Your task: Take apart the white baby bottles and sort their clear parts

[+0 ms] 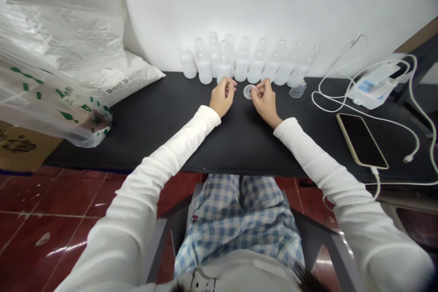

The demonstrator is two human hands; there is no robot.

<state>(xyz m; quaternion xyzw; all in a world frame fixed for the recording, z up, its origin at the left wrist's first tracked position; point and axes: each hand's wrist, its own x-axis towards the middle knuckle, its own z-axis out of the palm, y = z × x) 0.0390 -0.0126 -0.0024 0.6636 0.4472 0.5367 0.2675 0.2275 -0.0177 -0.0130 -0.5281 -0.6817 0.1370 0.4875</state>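
My right hand [264, 99] is curled around a small clear round ring or cap [248, 91], pinched at its right edge above the black table [164, 118]. My left hand [223, 96] rests beside it with fingers closed in a loose fist; what it holds, if anything, is hidden. Just behind both hands a row of several translucent white bottles [244, 65] stands along the white wall. A small clear cup-like part [297, 90] lies on its side to the right of my right hand.
A large plastic bag [54, 50] of stock fills the table's left end, over a cardboard box [20, 146]. On the right lie a phone [362, 139] on a charging cable, a white adapter box [374, 83] and looped white cords [337, 100].
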